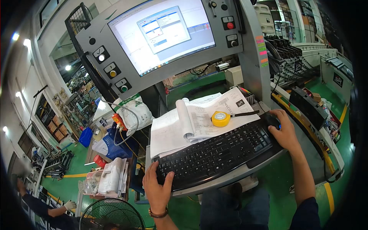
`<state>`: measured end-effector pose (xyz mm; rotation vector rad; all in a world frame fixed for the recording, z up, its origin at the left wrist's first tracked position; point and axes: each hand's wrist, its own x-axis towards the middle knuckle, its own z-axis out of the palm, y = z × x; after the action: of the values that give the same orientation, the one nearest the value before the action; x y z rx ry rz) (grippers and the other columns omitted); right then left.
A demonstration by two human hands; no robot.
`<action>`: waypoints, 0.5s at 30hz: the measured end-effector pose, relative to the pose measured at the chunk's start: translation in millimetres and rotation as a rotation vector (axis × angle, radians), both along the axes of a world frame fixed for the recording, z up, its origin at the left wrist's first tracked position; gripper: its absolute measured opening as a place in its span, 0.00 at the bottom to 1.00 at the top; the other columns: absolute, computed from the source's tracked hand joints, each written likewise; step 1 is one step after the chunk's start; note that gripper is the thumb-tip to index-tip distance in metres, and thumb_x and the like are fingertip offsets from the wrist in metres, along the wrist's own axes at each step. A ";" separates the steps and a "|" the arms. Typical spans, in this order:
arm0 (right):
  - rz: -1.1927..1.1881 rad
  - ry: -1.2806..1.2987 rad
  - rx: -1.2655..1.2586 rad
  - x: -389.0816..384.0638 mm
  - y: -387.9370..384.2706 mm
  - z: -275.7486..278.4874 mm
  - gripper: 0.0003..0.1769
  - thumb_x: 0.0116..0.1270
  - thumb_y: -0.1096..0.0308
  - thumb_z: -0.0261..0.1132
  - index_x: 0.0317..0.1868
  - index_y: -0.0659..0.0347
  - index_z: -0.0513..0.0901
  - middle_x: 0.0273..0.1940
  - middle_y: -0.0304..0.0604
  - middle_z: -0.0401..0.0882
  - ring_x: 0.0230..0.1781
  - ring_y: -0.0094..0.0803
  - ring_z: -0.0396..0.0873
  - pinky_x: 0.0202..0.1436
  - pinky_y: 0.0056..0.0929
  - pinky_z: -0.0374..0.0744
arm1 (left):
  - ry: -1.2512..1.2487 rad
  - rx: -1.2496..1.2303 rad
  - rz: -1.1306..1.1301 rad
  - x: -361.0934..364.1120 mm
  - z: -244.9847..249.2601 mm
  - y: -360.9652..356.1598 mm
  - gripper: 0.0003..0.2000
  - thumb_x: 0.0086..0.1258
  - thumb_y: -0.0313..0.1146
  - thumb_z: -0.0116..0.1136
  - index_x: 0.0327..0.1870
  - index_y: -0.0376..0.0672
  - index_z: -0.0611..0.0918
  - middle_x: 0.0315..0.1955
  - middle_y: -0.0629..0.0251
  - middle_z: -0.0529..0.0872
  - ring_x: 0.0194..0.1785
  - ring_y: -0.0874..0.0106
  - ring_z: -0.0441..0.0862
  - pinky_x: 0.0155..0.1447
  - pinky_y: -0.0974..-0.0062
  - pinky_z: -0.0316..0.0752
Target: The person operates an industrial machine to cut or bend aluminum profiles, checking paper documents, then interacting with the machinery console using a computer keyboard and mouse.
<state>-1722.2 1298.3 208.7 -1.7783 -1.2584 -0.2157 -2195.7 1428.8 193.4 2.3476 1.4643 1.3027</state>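
Observation:
My left hand (158, 188) rests at the left end of a black keyboard (214, 155), thumb and fingers apart, with nothing in it. At the keyboard's right end my right hand (284, 132) is curved over a dark computer mouse (273, 121). Behind the keyboard lie printed paper sheets (168, 132), one of them curled over. On the sheets sits a yellow tape measure (220, 119) with a black strap. Above them a monitor (163, 34) in a grey control panel shows an open dialog window.
Push buttons (112, 73) line the panel's left side. A white bag (135, 113) and a blue bin (117, 143) stand to the left, above a fan (111, 214). Another person's gloved hand (70, 205) shows at lower left. Machine rails (312, 134) run along the right.

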 end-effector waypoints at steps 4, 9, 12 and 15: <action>-0.003 0.036 -0.008 2.2 -0.3 -0.2 0.31 0.64 0.68 0.70 0.70 0.60 0.84 0.70 0.50 0.83 0.70 0.56 0.85 0.74 0.48 0.82 | -0.021 -0.019 -0.012 -0.4 0.4 0.3 0.35 0.76 0.50 0.77 0.74 0.34 0.82 0.70 0.44 0.87 0.74 0.44 0.82 0.80 0.47 0.71; 0.007 0.055 -0.012 1.1 -0.9 0.9 0.28 0.64 0.67 0.70 0.66 0.62 0.86 0.69 0.51 0.83 0.69 0.56 0.85 0.74 0.48 0.82 | 0.015 0.023 0.017 1.1 1.8 -2.4 0.32 0.75 0.45 0.77 0.75 0.35 0.83 0.69 0.47 0.89 0.71 0.48 0.84 0.78 0.51 0.74; -0.005 0.031 -0.007 1.0 -0.6 0.6 0.27 0.63 0.67 0.71 0.64 0.62 0.87 0.69 0.50 0.83 0.69 0.56 0.86 0.74 0.48 0.82 | -0.004 0.001 0.009 0.4 0.7 -1.4 0.34 0.76 0.49 0.78 0.74 0.35 0.83 0.70 0.45 0.87 0.73 0.46 0.83 0.79 0.49 0.72; -0.012 0.042 -0.007 -0.5 -0.8 1.2 0.27 0.63 0.67 0.71 0.64 0.61 0.88 0.69 0.51 0.83 0.68 0.56 0.86 0.74 0.48 0.82 | -0.005 0.000 0.003 -1.3 -1.2 -0.6 0.34 0.76 0.51 0.78 0.74 0.34 0.83 0.71 0.44 0.87 0.73 0.45 0.83 0.79 0.47 0.71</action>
<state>-1722.7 1297.5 209.9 -1.7884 -1.2203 -0.1805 -2197.0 1428.2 192.1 2.3416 1.4676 1.3083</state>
